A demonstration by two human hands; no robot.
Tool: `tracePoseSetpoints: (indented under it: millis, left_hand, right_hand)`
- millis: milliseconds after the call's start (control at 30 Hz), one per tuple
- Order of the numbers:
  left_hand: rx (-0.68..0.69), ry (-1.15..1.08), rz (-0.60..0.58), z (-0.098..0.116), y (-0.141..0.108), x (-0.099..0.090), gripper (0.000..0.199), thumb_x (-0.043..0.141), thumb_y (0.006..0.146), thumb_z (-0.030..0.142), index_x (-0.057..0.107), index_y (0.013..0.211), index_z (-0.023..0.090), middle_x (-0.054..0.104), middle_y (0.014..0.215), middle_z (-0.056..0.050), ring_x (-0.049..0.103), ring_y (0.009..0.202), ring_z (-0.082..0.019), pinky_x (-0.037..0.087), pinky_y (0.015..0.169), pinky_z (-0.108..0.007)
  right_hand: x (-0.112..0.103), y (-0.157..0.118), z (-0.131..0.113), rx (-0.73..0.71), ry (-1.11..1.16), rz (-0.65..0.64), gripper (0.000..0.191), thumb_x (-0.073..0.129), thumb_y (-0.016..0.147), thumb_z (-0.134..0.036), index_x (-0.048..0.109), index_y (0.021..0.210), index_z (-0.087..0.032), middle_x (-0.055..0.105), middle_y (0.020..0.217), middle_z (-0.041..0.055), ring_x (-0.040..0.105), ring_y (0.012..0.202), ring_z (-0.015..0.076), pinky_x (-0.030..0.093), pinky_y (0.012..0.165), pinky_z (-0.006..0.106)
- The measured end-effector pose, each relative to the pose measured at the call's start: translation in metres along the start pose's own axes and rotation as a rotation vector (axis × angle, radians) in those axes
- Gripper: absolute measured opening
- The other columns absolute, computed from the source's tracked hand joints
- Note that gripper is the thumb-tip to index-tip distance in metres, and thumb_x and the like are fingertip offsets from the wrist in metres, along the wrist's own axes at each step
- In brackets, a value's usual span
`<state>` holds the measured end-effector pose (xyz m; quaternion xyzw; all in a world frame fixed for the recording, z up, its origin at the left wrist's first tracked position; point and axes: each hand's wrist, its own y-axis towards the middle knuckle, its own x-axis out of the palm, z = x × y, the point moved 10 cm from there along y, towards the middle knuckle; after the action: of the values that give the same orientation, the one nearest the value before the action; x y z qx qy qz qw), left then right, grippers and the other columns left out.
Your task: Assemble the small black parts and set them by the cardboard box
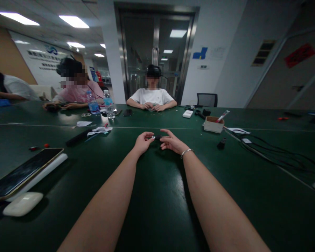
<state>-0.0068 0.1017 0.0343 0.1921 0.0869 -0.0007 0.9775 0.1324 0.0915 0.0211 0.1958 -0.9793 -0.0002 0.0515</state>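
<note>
Over the middle of the green desk (157,196), a small dark object (157,137) with a shiny end is sitting between two bare hands. The left hand (144,142) is pinching the shiny end between thumb and fingers. The right hand (173,142) is spreading its fingers around the dark end; whether it is gripping that end, I cannot tell. A silver bracelet (187,152) is circling the right wrist. To the right, a short black item (222,143) is lying in front of an open box (213,125), with black cables (278,150) trailing farther right. To the left, crumpled white paper (99,130) is lying beside a long black item (78,138); nearer, a phone (26,172) is lying behind a rounded white case (23,204). Across the desk, a person in a white T-shirt (152,96) is sitting with both forearms resting on it.
</note>
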Motion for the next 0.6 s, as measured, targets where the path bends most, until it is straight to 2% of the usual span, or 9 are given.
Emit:
tracePoseSetpoints:
  millis: [133, 167, 233, 300, 367, 400, 467, 533, 600]
  left_hand:
    - [0.0, -0.005, 0.003, 0.0004, 0.0004, 0.0003, 0.023, 0.065, 0.068, 0.011, 0.065, 0.091, 0.013, 0.067, 0.093, -0.009, 0.06, 0.084, -0.016, 0.047, 0.078, -0.032]
    - [0.001, -0.006, 0.004, 0.0003, 0.0006, 0.0003, 0.023, 0.065, 0.068, 0.011, 0.065, 0.091, 0.013, 0.067, 0.092, -0.009, 0.06, 0.084, -0.016, 0.047, 0.078, -0.032]
    - [0.007, -0.012, 0.003, 0.0, 0.0012, 0.0003, 0.022, 0.065, 0.068, 0.011, 0.065, 0.09, 0.013, 0.068, 0.092, -0.009, 0.06, 0.083, -0.016, 0.047, 0.079, -0.032]
    - [0.01, -0.017, 0.004, -0.0013, 0.0019, -0.0001, 0.023, 0.066, 0.068, 0.011, 0.065, 0.09, 0.014, 0.068, 0.092, -0.009, 0.06, 0.083, -0.015, 0.047, 0.079, -0.032]
    - [0.005, -0.021, 0.009, -0.0032, 0.0025, -0.0007, 0.023, 0.067, 0.067, 0.012, 0.066, 0.09, 0.014, 0.068, 0.092, -0.008, 0.06, 0.083, -0.016, 0.048, 0.079, -0.032]
    - [0.004, -0.022, 0.012, -0.0037, 0.0026, -0.001, 0.023, 0.067, 0.067, 0.013, 0.066, 0.09, 0.014, 0.068, 0.091, -0.008, 0.06, 0.083, -0.016, 0.048, 0.079, -0.032]
    - [0.01, -0.022, 0.007, -0.0031, 0.0025, -0.0007, 0.021, 0.067, 0.068, 0.015, 0.066, 0.089, 0.014, 0.068, 0.09, -0.008, 0.06, 0.083, -0.016, 0.047, 0.08, -0.032]
    - [0.027, -0.02, -0.012, -0.0006, 0.0018, 0.0009, 0.019, 0.066, 0.069, 0.016, 0.066, 0.088, 0.014, 0.068, 0.09, -0.008, 0.06, 0.082, -0.016, 0.047, 0.08, -0.033]
    - [0.039, -0.011, -0.037, 0.0019, 0.0009, 0.003, 0.018, 0.065, 0.07, 0.017, 0.067, 0.087, 0.014, 0.068, 0.089, -0.008, 0.06, 0.082, -0.016, 0.046, 0.08, -0.033]
  right_hand:
    - [0.0006, 0.0031, 0.0071, 0.063, -0.034, -0.002, 0.033, 0.051, 0.09, -0.036, 0.045, 0.116, -0.017, 0.066, 0.066, 0.0042, 0.059, 0.047, 0.0097, 0.052, 0.047, 0.019]
    - [0.0015, 0.0034, 0.0079, 0.07, -0.043, -0.01, 0.031, 0.048, 0.092, -0.036, 0.046, 0.116, -0.016, 0.066, 0.065, 0.0045, 0.058, 0.046, 0.0095, 0.051, 0.046, 0.018]
    - [0.0022, 0.0032, 0.0065, 0.059, -0.042, -0.022, 0.028, 0.049, 0.091, -0.026, 0.047, 0.117, -0.018, 0.066, 0.069, 0.0036, 0.058, 0.046, 0.0085, 0.051, 0.046, 0.018]
    - [0.0005, 0.0023, 0.0024, 0.017, -0.007, -0.018, 0.039, 0.055, 0.083, -0.012, 0.046, 0.119, -0.023, 0.066, 0.08, 0.0012, 0.06, 0.048, 0.0075, 0.052, 0.047, 0.019]
    - [-0.0019, 0.0015, 0.0004, -0.008, 0.041, -0.01, 0.051, 0.058, 0.076, -0.005, 0.045, 0.12, -0.028, 0.064, 0.087, -0.001, 0.063, 0.051, 0.0077, 0.054, 0.051, 0.021]
    - [-0.0029, 0.0015, 0.0011, -0.005, 0.058, -0.004, 0.051, 0.059, 0.076, -0.005, 0.044, 0.12, -0.028, 0.064, 0.087, -0.0011, 0.064, 0.052, 0.0082, 0.055, 0.052, 0.022]
    - [-0.0043, 0.0022, 0.0046, 0.025, 0.065, 0.014, 0.039, 0.059, 0.082, -0.014, 0.046, 0.117, -0.023, 0.065, 0.081, 0.001, 0.063, 0.052, 0.0093, 0.055, 0.052, 0.022]
    - [-0.0036, 0.0032, 0.0077, 0.058, 0.036, 0.025, 0.026, 0.056, 0.088, -0.026, 0.048, 0.111, -0.017, 0.066, 0.073, 0.0042, 0.061, 0.049, 0.0099, 0.053, 0.049, 0.021]
    - [-0.0011, 0.0036, 0.0088, 0.077, -0.004, 0.017, 0.022, 0.051, 0.091, -0.03, 0.049, 0.107, -0.014, 0.066, 0.068, 0.0063, 0.059, 0.046, 0.0096, 0.051, 0.045, 0.019]
